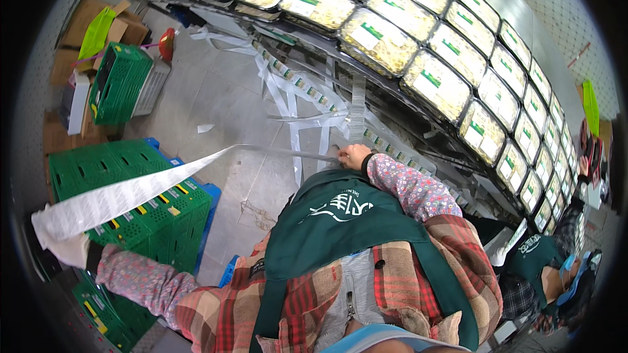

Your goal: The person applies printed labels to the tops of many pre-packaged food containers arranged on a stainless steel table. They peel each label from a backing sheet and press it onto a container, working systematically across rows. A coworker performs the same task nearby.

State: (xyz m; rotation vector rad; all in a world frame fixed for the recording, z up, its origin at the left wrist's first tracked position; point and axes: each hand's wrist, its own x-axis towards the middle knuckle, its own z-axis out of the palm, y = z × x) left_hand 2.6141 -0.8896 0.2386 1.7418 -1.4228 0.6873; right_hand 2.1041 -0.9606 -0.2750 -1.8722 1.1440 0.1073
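Note:
A long strip of white labels [142,191] stretches across in front of me, twisting partway along. One end is at my left hand [66,250], which wears a white glove and reaches far out over the green crates at the left. The fingers there are partly hidden by the strip. My bare right hand [354,156] grips the thinner-looking other end, close to my dark green apron [338,206]. Beyond that hand, more loose strips [294,122] of backing and labels hang and lie tangled beside the table's edge.
Rows of lidded food trays [382,41] with green-and-white labels cover the table. Stacked green plastic crates [132,157] stand on a blue pallet [208,225] at the left. Another green crate [122,83] and cardboard boxes [83,14] are behind. A co-worker [535,264] is at the right.

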